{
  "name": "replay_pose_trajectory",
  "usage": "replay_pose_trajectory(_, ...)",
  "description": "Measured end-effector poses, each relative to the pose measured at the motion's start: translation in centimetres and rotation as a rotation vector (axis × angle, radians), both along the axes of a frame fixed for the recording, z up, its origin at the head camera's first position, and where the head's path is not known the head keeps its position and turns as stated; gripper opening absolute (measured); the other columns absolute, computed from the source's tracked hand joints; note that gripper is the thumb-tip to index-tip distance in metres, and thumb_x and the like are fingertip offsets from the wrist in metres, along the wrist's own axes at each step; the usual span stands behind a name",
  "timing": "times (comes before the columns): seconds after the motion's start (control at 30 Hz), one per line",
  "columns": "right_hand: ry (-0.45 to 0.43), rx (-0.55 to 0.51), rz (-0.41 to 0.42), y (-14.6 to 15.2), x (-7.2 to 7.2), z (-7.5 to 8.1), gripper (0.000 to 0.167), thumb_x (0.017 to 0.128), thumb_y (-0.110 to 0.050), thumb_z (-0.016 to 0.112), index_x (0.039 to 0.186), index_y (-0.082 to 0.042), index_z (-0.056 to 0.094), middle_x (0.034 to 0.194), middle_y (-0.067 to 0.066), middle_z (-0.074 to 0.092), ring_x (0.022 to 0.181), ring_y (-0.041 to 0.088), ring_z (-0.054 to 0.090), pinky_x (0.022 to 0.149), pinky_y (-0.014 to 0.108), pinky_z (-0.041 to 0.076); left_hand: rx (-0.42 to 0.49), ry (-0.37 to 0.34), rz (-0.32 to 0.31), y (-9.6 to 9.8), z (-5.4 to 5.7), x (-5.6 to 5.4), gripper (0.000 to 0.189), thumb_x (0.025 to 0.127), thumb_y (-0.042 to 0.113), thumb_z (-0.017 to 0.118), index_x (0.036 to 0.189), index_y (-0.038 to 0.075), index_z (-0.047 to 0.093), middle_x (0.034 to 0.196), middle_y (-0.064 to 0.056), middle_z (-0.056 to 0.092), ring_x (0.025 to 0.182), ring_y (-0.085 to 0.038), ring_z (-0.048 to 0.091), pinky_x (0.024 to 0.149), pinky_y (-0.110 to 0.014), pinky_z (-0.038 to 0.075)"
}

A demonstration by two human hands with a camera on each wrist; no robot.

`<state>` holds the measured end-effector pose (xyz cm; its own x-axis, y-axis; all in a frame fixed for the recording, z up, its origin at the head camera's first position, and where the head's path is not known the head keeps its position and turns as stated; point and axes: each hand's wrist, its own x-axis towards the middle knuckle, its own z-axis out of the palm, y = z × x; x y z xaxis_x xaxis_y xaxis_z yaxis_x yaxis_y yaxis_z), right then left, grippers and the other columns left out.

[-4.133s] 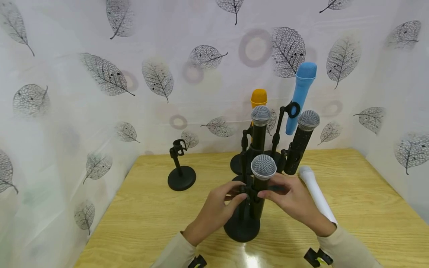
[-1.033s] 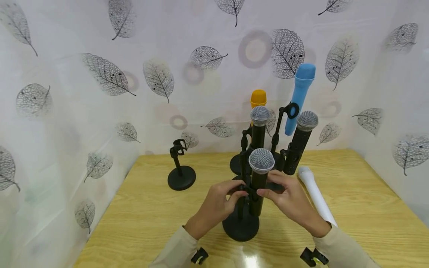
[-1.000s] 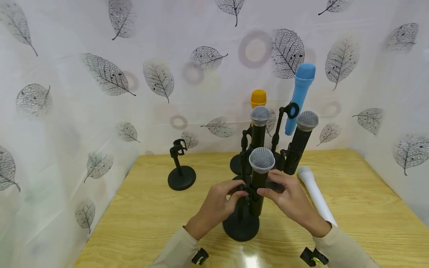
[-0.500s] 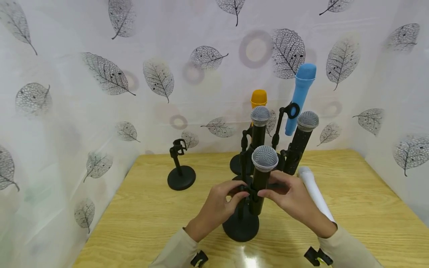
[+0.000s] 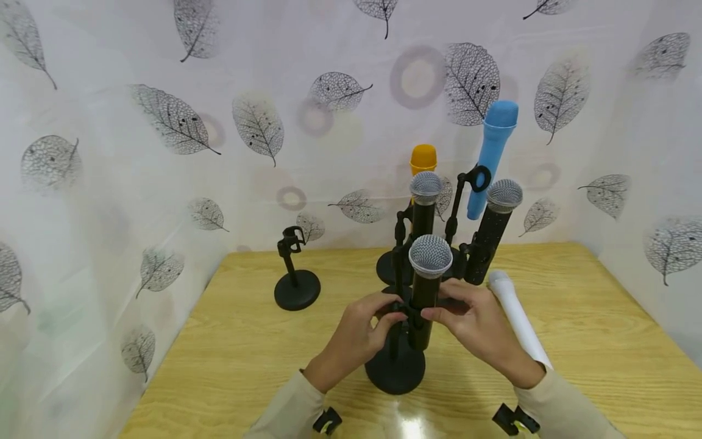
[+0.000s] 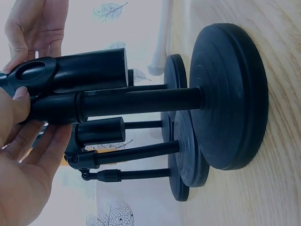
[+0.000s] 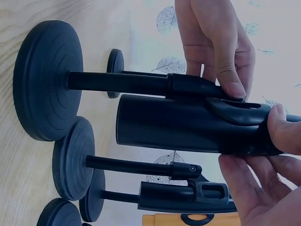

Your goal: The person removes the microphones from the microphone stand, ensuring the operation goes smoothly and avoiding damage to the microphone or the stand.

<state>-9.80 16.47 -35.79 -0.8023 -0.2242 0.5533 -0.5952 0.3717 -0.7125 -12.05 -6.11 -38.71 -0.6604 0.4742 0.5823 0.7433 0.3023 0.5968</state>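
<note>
In the head view, a black microphone point(image 5: 431, 257) with a silver mesh head stands in the clip of a black desk microphone stand point(image 5: 395, 371), leaning slightly right. My left hand point(image 5: 359, 332) pinches the stand at the joint under its clip. My right hand point(image 5: 479, 323) holds the microphone's body, thumb in front and fingers behind. From the left wrist, the microphone's lower end point(image 6: 94, 70) pokes out below the clip, beside the stand's pole point(image 6: 146, 102). The right wrist view shows the clip point(image 7: 237, 110) wrapped around the microphone point(image 7: 164, 125), right thumb and fingers on either side of it.
Behind stand more stands holding a black microphone point(image 5: 426, 189), a speckled black one point(image 5: 490, 231), an orange one point(image 5: 423, 158) and a blue one point(image 5: 495, 152). A white microphone point(image 5: 518, 317) lies on the table at right. A short stand point(image 5: 296, 289) without a microphone is at left.
The held microphone sits slightly higher in the clip than four seconds ago. Its head tilted a little right half a second ago and is back left now. Both hands keep their places.
</note>
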Motion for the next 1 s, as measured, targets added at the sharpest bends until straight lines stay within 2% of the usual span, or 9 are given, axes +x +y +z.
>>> replay_pose_trajectory(0.2, 0.045, 0.006, -0.012, -0.1, -0.1, 0.5, 0.019, 0.081, 0.0, 0.084, 0.091, -0.014, 0.075, 0.085, -0.004, 0.062, 0.07, 0.008, 0.058, 0.063, 0.021, 0.056, 0.003, 0.002, -0.015, 0.0, 0.1, -0.1, 0.015, 0.097, 0.012, 0.069, 0.111, 0.006, 0.07, 0.102, -0.003, 0.07, 0.088, -0.007, 0.065, 0.077, -0.019, 0.055)
replay_pose_trajectory(0.37, 0.04, -0.003, -0.009, -0.1, -0.2, 1.0, 0.019, 0.082, 0.0, 0.083, 0.087, -0.014, 0.072, 0.082, -0.003, 0.06, 0.067, 0.008, 0.055, 0.06, 0.021, 0.054, 0.009, 0.01, -0.019, 0.1, 0.0, -0.2, 0.015, 0.097, 0.012, 0.069, 0.111, 0.006, 0.069, 0.102, -0.003, 0.07, 0.088, -0.006, 0.066, 0.076, -0.019, 0.055)
replay_pose_trajectory(0.5, 0.007, -0.012, -0.008, 0.0, -0.1, 1.2, 0.019, 0.083, 0.0, 0.082, 0.097, -0.011, 0.076, 0.089, -0.003, 0.067, 0.076, 0.008, 0.065, 0.068, 0.023, 0.059, 0.011, 0.012, -0.015, 0.1, -0.2, -0.2, 0.016, 0.097, 0.012, 0.069, 0.111, 0.005, 0.069, 0.102, -0.003, 0.07, 0.086, -0.006, 0.065, 0.074, -0.019, 0.055)
replay_pose_trajectory(0.6, -0.017, -0.03, 0.0, 0.0, -0.1, 0.9, 0.025, 0.084, 0.0, 0.082, 0.106, -0.009, 0.076, 0.095, 0.0, 0.072, 0.085, 0.01, 0.071, 0.073, 0.026, 0.06, 0.017, 0.001, 0.002, 0.2, -0.4, -0.2, 0.017, 0.096, 0.012, 0.07, 0.111, 0.005, 0.069, 0.101, -0.003, 0.069, 0.084, -0.006, 0.064, 0.072, -0.019, 0.054)
replay_pose_trajectory(0.73, -0.04, -0.062, 0.019, 0.1, 0.0, 0.4, 0.03, 0.084, 0.001, 0.081, 0.112, -0.006, 0.073, 0.097, 0.003, 0.074, 0.087, 0.011, 0.072, 0.074, 0.026, 0.06, 0.033, -0.026, 0.019, 0.1, -0.6, 0.0, 0.02, 0.096, 0.015, 0.07, 0.114, 0.006, 0.069, 0.101, -0.002, 0.069, 0.084, -0.005, 0.064, 0.073, -0.019, 0.055)
replay_pose_trajectory(1.0, -0.049, -0.058, 0.035, 0.3, 0.1, -0.5, 0.033, 0.083, -0.001, 0.082, 0.114, -0.009, 0.074, 0.1, 0.001, 0.071, 0.09, 0.012, 0.071, 0.076, 0.027, 0.06, 0.085, -0.084, 0.001, 0.3, -0.6, 0.1, 0.025, 0.096, 0.017, 0.07, 0.119, 0.007, 0.068, 0.106, -0.002, 0.07, 0.087, -0.007, 0.066, 0.074, -0.024, 0.058)
